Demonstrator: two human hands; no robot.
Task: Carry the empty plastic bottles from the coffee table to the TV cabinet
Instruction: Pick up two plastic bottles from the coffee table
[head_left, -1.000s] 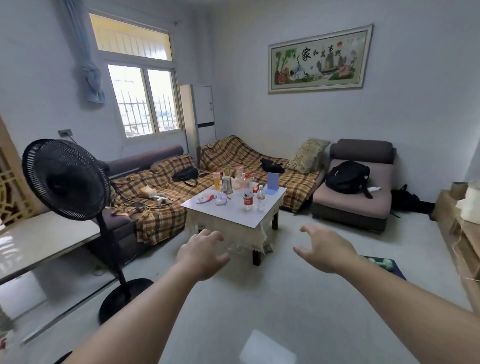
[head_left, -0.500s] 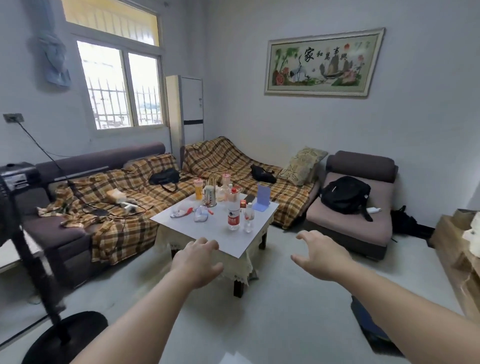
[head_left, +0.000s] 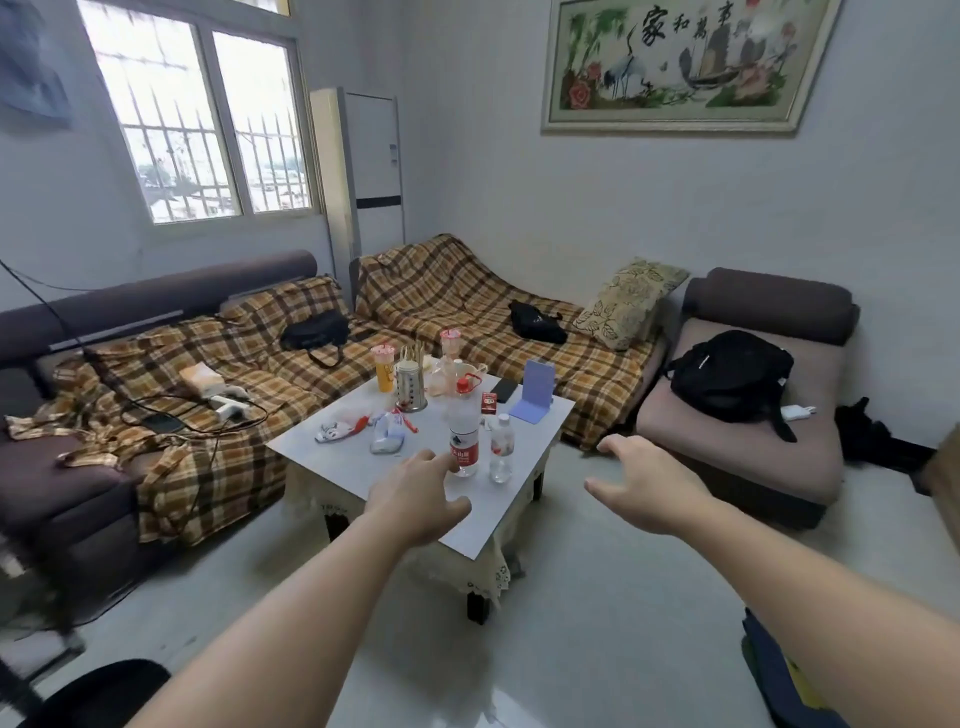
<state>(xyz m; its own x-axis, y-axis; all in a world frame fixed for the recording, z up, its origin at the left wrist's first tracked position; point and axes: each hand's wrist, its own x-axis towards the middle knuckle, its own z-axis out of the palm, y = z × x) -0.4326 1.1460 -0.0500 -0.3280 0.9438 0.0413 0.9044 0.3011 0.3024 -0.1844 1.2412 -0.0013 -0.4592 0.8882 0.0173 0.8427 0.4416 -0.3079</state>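
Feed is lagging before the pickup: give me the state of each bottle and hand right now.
Tall bottle: upright on the coffee table, red cap on, not gripped.
Small bottle: upright beside it, capped, untouched.
Left hand: open, fingertips near the tall bottle; contact unclear.
Right hand: open, empty, off the table's right side.

Daylight from the barred, white-framed window (head_left: 208, 124) at upper left, panes blown out. Room evenly bright, shadows soft under the white-topped coffee table (head_left: 363, 457). Glossy pale floor (head_left: 597, 649) shows faint glare. Wide-angle bends edges; slight overall softness.
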